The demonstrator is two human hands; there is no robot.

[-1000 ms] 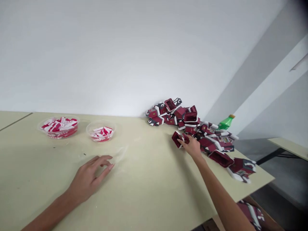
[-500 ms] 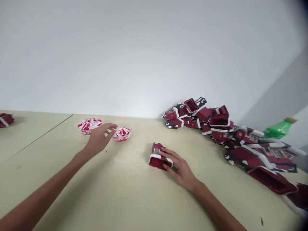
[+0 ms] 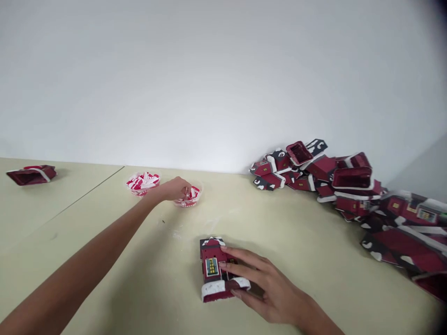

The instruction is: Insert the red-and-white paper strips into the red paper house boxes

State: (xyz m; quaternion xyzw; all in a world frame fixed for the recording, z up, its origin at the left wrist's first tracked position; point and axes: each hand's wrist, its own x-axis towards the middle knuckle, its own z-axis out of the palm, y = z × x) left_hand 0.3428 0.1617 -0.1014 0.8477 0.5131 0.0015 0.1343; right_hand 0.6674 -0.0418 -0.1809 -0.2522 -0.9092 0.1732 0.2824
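My left hand (image 3: 177, 188) reaches to a clear plastic tub (image 3: 199, 197) of small red-and-white pieces (image 3: 189, 200). Its fingers are bent and pinched down at the pieces; what lies between them is hidden. In front of me a small dark-red toy house (image 3: 213, 267) lies on the table, with a yellow-paned window, a dark snow-topped roof and a white band at its base. My right hand (image 3: 265, 284) grips the house from the right, fingers on its upper face and thumb by the white band.
A second tub (image 3: 141, 191) of red-and-white pieces stands left of the first. Similar houses (image 3: 317, 170) are heaped along the right side. One more house (image 3: 31, 175) lies at the far left, beyond a table seam (image 3: 91, 189). A white wall (image 3: 195, 83) rises behind.
My left hand has gone from hovering beside the tub to dipping its fingers into it. The house, in my right hand, has come nearer to me. The view has turned left.
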